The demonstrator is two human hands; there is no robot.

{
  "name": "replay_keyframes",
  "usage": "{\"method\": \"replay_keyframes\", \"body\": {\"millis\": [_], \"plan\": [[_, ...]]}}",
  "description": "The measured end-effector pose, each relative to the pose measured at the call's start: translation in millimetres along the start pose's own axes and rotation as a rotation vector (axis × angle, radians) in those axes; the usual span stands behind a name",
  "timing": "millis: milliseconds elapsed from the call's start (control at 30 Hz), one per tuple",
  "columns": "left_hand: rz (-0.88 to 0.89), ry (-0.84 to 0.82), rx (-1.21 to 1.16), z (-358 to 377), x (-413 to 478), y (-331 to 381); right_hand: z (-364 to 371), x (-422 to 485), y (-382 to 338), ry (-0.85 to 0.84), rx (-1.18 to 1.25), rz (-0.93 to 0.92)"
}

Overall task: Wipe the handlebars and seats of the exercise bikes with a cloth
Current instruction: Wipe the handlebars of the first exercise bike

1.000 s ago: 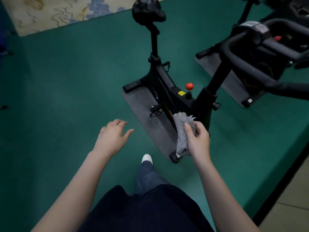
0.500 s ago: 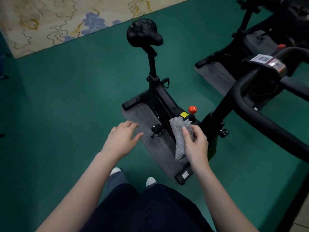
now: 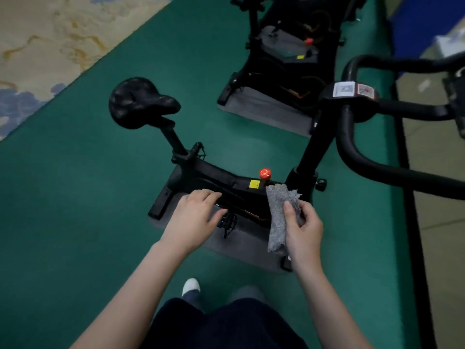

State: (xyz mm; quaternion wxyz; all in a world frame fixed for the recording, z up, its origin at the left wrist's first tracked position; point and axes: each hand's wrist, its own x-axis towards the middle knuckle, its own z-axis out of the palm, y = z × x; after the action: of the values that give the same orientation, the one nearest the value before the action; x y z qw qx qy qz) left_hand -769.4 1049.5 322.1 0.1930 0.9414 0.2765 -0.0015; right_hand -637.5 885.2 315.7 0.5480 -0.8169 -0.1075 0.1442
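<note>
A black exercise bike point(image 3: 226, 182) stands on a grey mat right in front of me. Its black seat point(image 3: 139, 102) is up at the left, and its curved black handlebars point(image 3: 357, 157) sweep across the right side. My right hand point(image 3: 302, 227) is shut on a folded grey cloth point(image 3: 279, 212), held above the bike's frame near the red knob point(image 3: 264, 173). My left hand point(image 3: 195, 217) hovers empty over the frame, fingers spread, a short way left of the cloth.
A second black bike point(image 3: 289, 59) on its own grey mat stands farther back. Green floor point(image 3: 75, 197) surrounds both bikes, with a pale patterned floor point(image 3: 50, 34) at the upper left and a tan strip point(image 3: 440, 222) past a black edge on the right.
My view has swung towards the bike, so the seat and handlebars now sit lower and closer. Both hands have come nearer to each other over the frame. The cloth stays in my right hand.
</note>
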Motion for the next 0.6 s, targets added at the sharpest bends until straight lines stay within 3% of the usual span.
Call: {"method": "replay_keyframes", "body": {"millis": [367, 600], "plan": [[0.330, -0.077, -0.072, -15.6, 79.5, 3.9, 8.5, 0.4, -22.1, 0.297, 0.040, 0.119], [0.416, -0.097, -0.044, -20.3, 145.0, 18.2, 20.3, 53.9, -31.8, 0.347, 0.048, 0.159]]}}
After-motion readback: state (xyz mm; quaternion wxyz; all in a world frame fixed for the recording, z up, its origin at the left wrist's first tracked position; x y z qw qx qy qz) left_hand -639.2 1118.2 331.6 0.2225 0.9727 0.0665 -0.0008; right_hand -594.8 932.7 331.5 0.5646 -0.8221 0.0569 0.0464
